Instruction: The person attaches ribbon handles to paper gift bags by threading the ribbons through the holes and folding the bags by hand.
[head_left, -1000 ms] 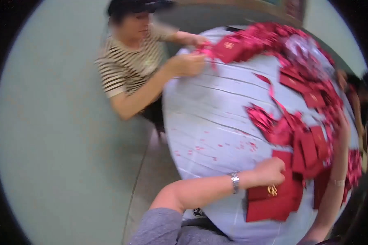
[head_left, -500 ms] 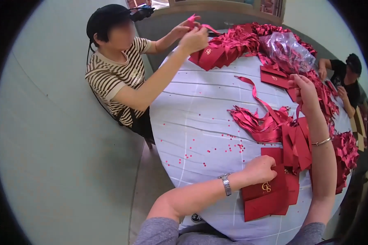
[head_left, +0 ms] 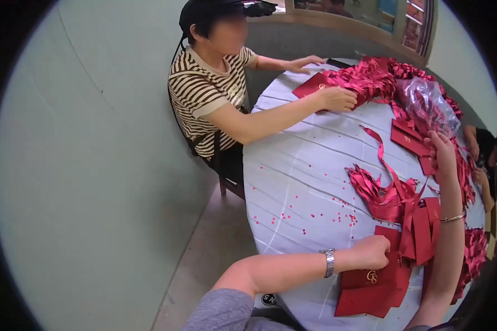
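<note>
Left hand: the left hand (head_left: 370, 252) is curled, knuckles up, over the near red packets (head_left: 364, 300); whether the fingers pinch one, I cannot tell.
Right hand: the right hand (head_left: 444, 154) is raised beyond the left, fingers bent in close to the thumb; what they hold, if anything, is too small to tell.
Near red packets: overlapping flat on the worktop (head_left: 292, 154), beneath and in front of the left hand, a gold emblem on one.
Strapped packets: more red packets (head_left: 423, 231) lie between the left hand and the right forearm, ribbons across them.
Ribbon bundle: the glossy red ribbon bundle (head_left: 378, 196) lies beyond the left hand, one loose ribbon (head_left: 380, 143) trailing away from it.
Red dots: small red dots (head_left: 352, 219) scatter left of the bundle.
Plastic bag: a clear plastic bag (head_left: 428, 105) sits beyond the right hand.
Far side: a co-worker in a striped shirt (head_left: 204, 99) reaches to the far ribbon pile (head_left: 370, 77).
Wrists: steel watch (head_left: 329, 263) left, thin bangle (head_left: 451, 219) right.
</note>
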Motion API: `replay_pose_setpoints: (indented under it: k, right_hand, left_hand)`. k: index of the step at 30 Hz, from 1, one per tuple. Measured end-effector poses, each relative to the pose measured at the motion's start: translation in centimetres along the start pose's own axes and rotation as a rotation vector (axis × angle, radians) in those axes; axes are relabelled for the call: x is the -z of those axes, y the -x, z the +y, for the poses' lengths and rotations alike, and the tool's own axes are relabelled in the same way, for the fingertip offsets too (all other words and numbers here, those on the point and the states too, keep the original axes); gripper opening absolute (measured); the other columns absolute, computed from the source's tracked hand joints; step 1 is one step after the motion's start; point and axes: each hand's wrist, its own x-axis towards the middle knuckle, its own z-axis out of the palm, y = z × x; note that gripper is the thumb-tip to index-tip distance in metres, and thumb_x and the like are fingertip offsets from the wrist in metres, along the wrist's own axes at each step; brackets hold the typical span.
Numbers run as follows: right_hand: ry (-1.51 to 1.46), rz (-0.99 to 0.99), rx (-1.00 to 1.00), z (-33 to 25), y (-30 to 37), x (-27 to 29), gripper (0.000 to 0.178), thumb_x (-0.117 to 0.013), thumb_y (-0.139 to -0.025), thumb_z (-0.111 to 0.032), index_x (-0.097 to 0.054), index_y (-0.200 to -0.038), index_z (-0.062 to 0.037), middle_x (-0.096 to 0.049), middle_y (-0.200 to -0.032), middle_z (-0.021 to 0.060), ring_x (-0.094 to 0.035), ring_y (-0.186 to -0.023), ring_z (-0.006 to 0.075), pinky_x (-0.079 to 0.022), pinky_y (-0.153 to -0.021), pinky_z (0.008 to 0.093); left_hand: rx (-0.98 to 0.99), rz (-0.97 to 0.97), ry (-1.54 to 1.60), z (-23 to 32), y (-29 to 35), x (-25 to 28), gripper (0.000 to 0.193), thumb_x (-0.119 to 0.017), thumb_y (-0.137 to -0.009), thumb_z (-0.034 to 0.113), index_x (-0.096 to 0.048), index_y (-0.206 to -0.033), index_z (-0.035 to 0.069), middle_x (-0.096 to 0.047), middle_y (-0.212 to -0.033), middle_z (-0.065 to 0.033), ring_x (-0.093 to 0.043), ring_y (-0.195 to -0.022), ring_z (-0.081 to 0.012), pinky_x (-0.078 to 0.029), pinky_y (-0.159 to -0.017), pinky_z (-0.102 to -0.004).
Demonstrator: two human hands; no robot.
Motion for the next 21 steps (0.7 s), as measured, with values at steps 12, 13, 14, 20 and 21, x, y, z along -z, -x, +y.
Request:
replay_pose_setpoints:
  k: [12, 13, 14, 20, 21]
  right_hand:
    - [-0.063, 0.06, 0.086, 0.7, 1.1, 1.4, 0.02, -0.056, -0.092, -0.023, -0.06, -0.104, -0.0074, -0.064, -0.077, -0.002, -0.038, -0.042, -0.0009, -0.022, -0.033, 0.0161]
    - [-0.08, 0.062, 0.077, 0.3, 1.5, 1.7, 0.02, -0.056, -0.092, -0.024, -0.06, -0.104, -0.0078, -0.064, -0.078, -0.0021, -0.037, -0.043, -0.0012, -0.022, -0.034, 0.0156]
    - [-0.076, 0.063, 0.078, -0.2, 2.3, 1.3, 0.02, -0.056, -0.092, -0.024, -0.06, -0.104, -0.0078, -0.064, -0.078, -0.0021, -0.037, -0.043, -0.0012, -0.022, -0.034, 0.0156]
    - [-0.011, 0.039, 0.044, 1.3, 3.0, 0.7, 0.02, -0.055, -0.093, -0.025, -0.061, -0.103, -0.009, -0.063, -0.078, -0.0021, -0.037, -0.044, -0.0012, -0.023, -0.036, 0.0153]
    - [-0.046, 0.068, 0.038, 1.6, 3.2, 0.5, 0.02, -0.055, -0.093, -0.025, -0.061, -0.103, -0.009, -0.063, -0.078, -0.002, -0.036, -0.044, -0.0012, -0.023, -0.036, 0.0154]
  left_hand:
    - [-0.012, -0.027, 0.001, 0.1, -0.1, 0.7, 0.026, -0.062, -0.072, 0.02, -0.065, -0.088, -0.001, -0.065, -0.089, -0.02, -0.062, -0.089, -0.0352, -0.048, -0.077, -0.044]
    - [-0.019, -0.028, 0.002, 0.1, -0.2, 0.6, 0.026, -0.062, -0.072, 0.02, -0.065, -0.088, -0.001, -0.065, -0.089, -0.02, -0.062, -0.089, -0.0352, -0.048, -0.077, -0.044]
    - [-0.007, -0.033, 0.004, 0.1, -0.2, 0.5, 0.026, -0.062, -0.071, 0.02, -0.065, -0.087, -0.001, -0.065, -0.089, -0.0201, -0.062, -0.088, -0.035, -0.048, -0.076, -0.0439]
    - [0.01, -0.067, 0.023, 0.1, -0.2, 1.0, 0.026, -0.061, -0.071, 0.019, -0.065, -0.088, 0.0, -0.065, -0.089, -0.02, -0.062, -0.088, -0.0347, -0.049, -0.075, -0.0431]
    - [0.018, -0.068, 0.014, 0.2, -0.1, 0.8, 0.026, -0.061, -0.071, 0.019, -0.065, -0.088, 0.0, -0.065, -0.088, -0.0199, -0.062, -0.087, -0.0347, -0.049, -0.075, -0.043]
